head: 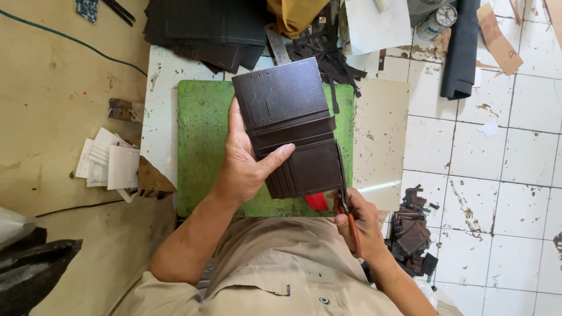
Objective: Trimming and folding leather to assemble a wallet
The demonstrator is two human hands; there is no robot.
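Dark brown leather, pebbled on the outer flap and smooth on the stacked card slots, makes up the wallet interior [291, 126] that is held open above the green cutting mat [202, 146]. It is gripped by the left hand [246, 167], with the thumb pressed across the card-slot panel and the other fingers hidden behind the piece, so the hand is closed on it. The right hand [363, 225] is wrapped shut around the orange handles of a pair of scissors [346, 193], whose dark blades run up along the right edge of the wallet interior, touching or just beside it; whether the blades are parted cannot be told. The piece is judged light and flexible rather than stiff: the single top flap would likely flop if unsupported, while the layered lower section looks firmer and gives the better place for a hold, well clear of the edge being worked. The grain should offer fair friction, so slipping seems unlikely, yet the thin edges could be nicked or creased by a hard pinch. A red object [317, 202] shows just below the wallet interior on the mat. Stacked black leather sheets [205, 26] lie at the far end of the white counter [161, 105], and dark offcuts [413, 231] are piled on the tiled floor [503, 175] to the right.
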